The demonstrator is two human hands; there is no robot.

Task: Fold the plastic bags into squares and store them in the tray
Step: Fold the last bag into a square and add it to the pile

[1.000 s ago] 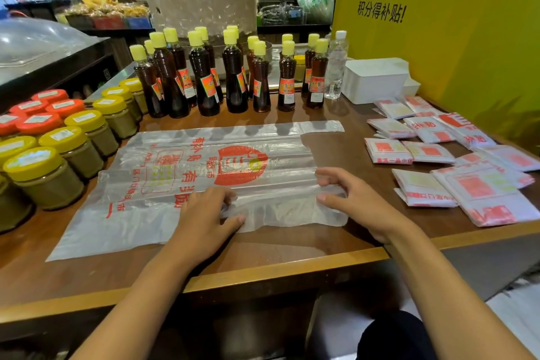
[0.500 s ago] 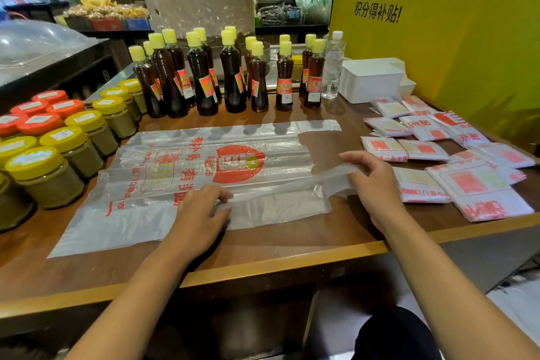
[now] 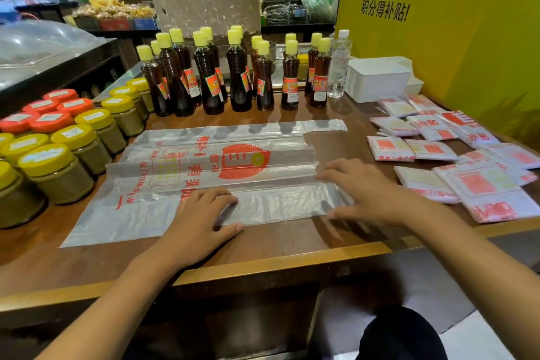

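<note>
Two hands, left hand [image 3: 201, 222] and right hand [image 3: 371, 190], flat, fingers straight, pressing crinkly translucent plastic bag [image 3: 204, 172], wooden table [image 3: 263, 254].

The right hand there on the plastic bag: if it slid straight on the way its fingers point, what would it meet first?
The right hand points left along the flattened plastic bag. Sliding on, it would probably meet the left hand resting on the bag's near strip, though its fingertips sit slightly farther back, so it might just pass beyond it.

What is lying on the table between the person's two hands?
In the head view, a folded strip of the clear plastic bag spans from the left hand to the right hand; both press it flat.
</note>
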